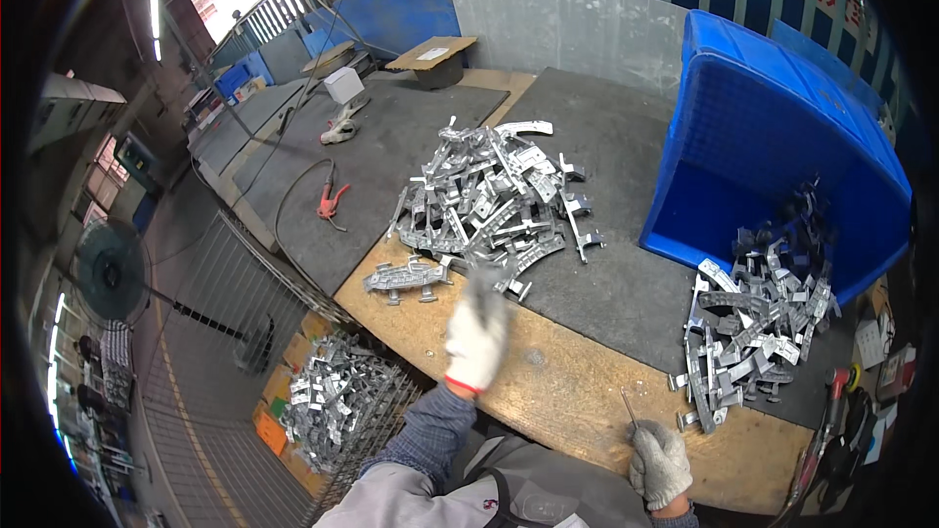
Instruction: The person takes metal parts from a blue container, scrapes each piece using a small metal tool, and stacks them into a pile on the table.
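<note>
My left hand (477, 332), in a white knit glove with a red cuff edge, reaches to the near edge of a heap of silver cast metal brackets (489, 191). Motion smears its fingertips, so I cannot see whether they hold anything. Just left of it, a few brackets (406, 277) lie side by side on the wooden strip. Near the bench's front edge, my gloved right hand (660, 462) is closed around a thin, rod-like metal tool (629, 408), which points up and away; its exact kind is unclear.
A blue plastic bin (675, 191) lies tipped at the right, brackets (753, 332) spilling from its mouth. On the dark mat are a red air blow gun (333, 203) and a white box (343, 85). A wire cage (386, 411) with more brackets stands lower left, and a fan (110, 269) further left.
</note>
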### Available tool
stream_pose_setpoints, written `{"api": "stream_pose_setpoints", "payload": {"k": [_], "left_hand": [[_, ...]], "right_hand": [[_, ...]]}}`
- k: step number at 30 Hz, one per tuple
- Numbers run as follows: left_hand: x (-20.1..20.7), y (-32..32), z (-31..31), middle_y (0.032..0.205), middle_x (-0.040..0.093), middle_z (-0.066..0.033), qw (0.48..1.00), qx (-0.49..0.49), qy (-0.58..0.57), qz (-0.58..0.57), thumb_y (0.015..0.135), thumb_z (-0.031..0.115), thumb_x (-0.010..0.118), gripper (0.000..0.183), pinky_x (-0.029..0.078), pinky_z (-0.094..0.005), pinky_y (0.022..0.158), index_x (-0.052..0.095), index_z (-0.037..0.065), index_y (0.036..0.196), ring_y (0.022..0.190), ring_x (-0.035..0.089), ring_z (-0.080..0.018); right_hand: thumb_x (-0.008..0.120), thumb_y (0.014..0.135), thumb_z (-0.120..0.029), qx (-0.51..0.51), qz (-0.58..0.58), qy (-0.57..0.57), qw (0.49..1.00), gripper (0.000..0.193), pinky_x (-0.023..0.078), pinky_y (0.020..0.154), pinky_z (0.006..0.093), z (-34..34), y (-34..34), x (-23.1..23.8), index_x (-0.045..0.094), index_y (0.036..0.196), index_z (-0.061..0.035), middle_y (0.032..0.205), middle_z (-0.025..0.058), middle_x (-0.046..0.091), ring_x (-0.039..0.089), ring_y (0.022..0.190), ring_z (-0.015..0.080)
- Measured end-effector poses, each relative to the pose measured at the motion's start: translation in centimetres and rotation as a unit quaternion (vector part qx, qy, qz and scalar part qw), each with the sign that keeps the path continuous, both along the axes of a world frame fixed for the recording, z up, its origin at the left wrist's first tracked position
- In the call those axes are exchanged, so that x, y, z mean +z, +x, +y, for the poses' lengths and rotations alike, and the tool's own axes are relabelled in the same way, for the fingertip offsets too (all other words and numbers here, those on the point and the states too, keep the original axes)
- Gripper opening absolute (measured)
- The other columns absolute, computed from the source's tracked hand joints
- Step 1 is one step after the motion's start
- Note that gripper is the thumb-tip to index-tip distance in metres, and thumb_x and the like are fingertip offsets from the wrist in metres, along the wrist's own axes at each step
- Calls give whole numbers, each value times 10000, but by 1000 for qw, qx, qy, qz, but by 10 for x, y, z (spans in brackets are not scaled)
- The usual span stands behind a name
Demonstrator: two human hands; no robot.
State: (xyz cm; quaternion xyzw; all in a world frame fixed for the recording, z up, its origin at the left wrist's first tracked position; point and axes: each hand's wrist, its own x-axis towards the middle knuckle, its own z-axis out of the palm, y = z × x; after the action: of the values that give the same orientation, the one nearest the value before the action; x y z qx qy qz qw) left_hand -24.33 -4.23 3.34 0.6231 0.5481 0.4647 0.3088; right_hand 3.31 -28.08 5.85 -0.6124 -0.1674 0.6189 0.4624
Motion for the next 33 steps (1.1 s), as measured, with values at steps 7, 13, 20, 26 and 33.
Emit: {"api": "stream_pose_setpoints", "payload": {"k": [7,13,20,26,33], "left_hand": [[-40,-35,21,1740,351,-311,991,76,26,106,1096,350,679,788,214,-524,1361,348,-53,1687,1652,275,-437],[-11,37,5,1670,429,-294,912,87,326,234,944,200,826,824,419,-606,1261,438,45,1654,1518,482,-448],[-10,176,-46,1390,685,-179,770,-463,402,174,797,106,850,630,542,-531,1161,677,68,1402,1335,658,-359],[-6,249,-89,1338,663,-155,683,-530,368,344,960,237,661,471,563,-521,1049,670,133,1419,1245,655,-308],[6,236,-90,1293,666,-135,699,-532,350,326,957,211,661,542,597,-460,917,625,134,1492,1119,704,-299]], "right_hand": [[671,1092,-281,70,-124,0,990,355,435,469,295,4,0,5,746,1238,35,697,31,650,557,486,101],[677,1101,-286,30,-120,-34,992,370,484,528,290,-6,14,26,733,1313,12,762,46,680,589,548,108],[651,1114,-218,-212,-173,88,958,335,460,524,262,-52,20,17,720,1286,60,746,23,656,566,530,69],[601,1133,-209,-277,-212,102,931,341,366,417,273,-61,27,24,656,1283,93,596,19,559,458,412,87],[611,1129,-170,-290,-213,108,927,304,423,473,264,-62,29,18,674,1282,86,713,29,628,517,485,71]]}}
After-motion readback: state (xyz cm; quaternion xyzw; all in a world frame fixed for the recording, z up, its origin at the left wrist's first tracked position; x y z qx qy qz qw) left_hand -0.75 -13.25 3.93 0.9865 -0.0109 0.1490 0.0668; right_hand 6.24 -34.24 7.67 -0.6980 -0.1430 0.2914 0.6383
